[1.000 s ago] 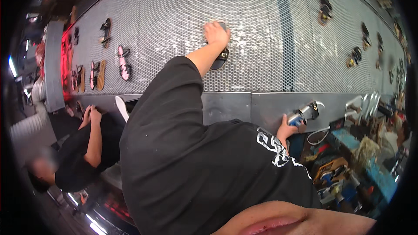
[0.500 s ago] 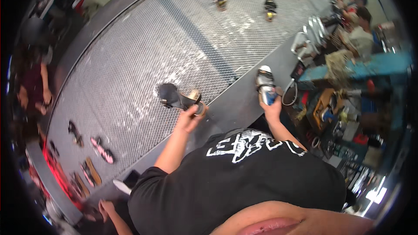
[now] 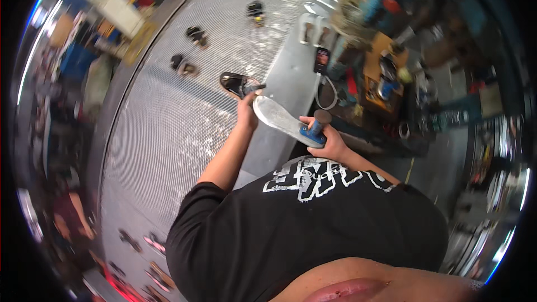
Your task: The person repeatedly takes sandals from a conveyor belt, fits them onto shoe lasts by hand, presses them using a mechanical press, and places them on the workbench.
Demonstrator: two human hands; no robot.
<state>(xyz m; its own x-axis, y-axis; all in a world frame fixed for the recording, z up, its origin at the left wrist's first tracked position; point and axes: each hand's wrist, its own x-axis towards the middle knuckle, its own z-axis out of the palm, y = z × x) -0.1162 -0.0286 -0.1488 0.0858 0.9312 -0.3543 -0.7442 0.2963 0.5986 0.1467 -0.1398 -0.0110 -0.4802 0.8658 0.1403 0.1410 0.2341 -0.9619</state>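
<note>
My left hand (image 3: 248,113) is closed around the heel end of a black open sandal (image 3: 232,84), over the near edge of the mesh belt. My right hand (image 3: 330,144) grips the heel of a whitish-grey shoe last (image 3: 277,116) with a blue top. A round brown knob (image 3: 323,116) rises by the right thumb, on a blue stem. The toe of the last points left and comes close to my left hand; whether they touch, I cannot tell. A dark sandal (image 3: 183,65) lies on the belt beyond my left hand.
The mesh conveyor belt (image 3: 162,128) runs along my left, with several sandals on it. A grey metal ledge (image 3: 288,72) borders it. Pale lasts (image 3: 306,28), a phone-like device (image 3: 321,60) and a looped white cable (image 3: 326,98) are at its far end. A person (image 3: 72,218) is across the belt.
The last in my right hand, strapped with a sandal before, is now bare. My left hand has come closer to it, holding a sandal. The view has turned to the right.
</note>
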